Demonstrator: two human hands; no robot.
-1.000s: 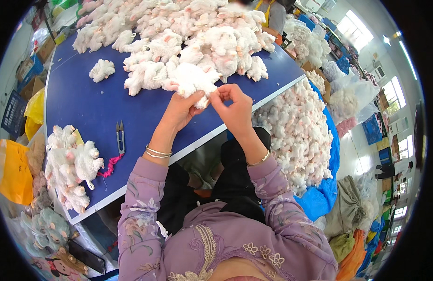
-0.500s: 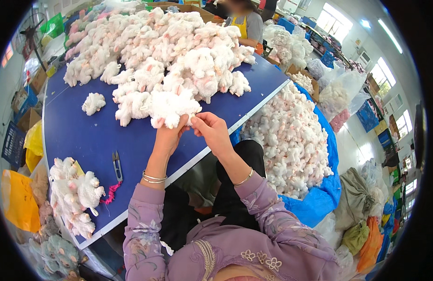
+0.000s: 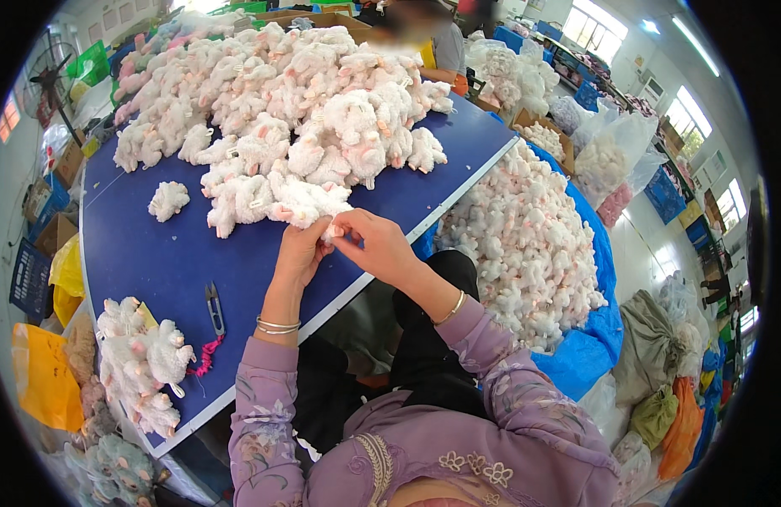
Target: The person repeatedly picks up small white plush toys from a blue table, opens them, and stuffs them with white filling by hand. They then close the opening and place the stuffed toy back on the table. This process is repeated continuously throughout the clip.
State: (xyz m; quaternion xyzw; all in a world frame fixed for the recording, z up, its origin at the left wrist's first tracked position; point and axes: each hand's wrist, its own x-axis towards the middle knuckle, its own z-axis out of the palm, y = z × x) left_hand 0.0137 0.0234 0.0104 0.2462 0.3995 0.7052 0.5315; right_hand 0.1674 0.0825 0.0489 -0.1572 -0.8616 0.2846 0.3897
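Note:
Both of my hands meet at the near edge of a big pile of white fluffy plush toys [image 3: 264, 101] with pinkish parts. My left hand [image 3: 299, 252] is closed on the near end of one white plush toy [image 3: 310, 203], which rests against the pile. From the right, my right hand [image 3: 375, 247] pinches the same small end with thumb and fingers. Exactly what the fingertips grip is partly hidden. To the left on the blue table [image 3: 154, 262] lie thread snips [image 3: 214, 309] with a pink cord, beside a smaller heap of white plush toys [image 3: 141, 359].
A blue-lined container [image 3: 606, 313] full of small white plush pieces [image 3: 526, 253] stands at the right of the table. One single plush toy [image 3: 168, 200] lies apart from the pile. Across the table is another person [image 3: 445, 51]. Bags and boxes line the floor.
The held plush toy has tilted and sits lower against the pile. My right hand has shifted slightly left and down, its fingers now overlapping my left fingertips. The view has shifted slightly.

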